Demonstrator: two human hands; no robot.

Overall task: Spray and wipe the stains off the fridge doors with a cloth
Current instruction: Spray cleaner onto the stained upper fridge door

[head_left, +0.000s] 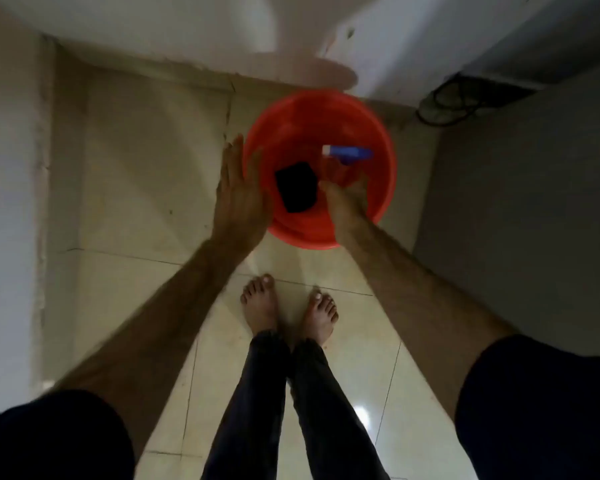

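Tiled floor (136, 161), red bucket (378, 126) – spray bottle (349, 154) nozzle leftward, right hand (343, 202) gripping it, left hand (239, 192) open.

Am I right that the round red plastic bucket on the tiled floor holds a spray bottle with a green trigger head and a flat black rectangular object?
Not quite. In the head view, the spray bottle inside the round red plastic bucket has a blue trigger head with a white nozzle tip, not a green one. The rest stands: the flat black rectangular object lies in the bucket, which sits on the tiled floor.
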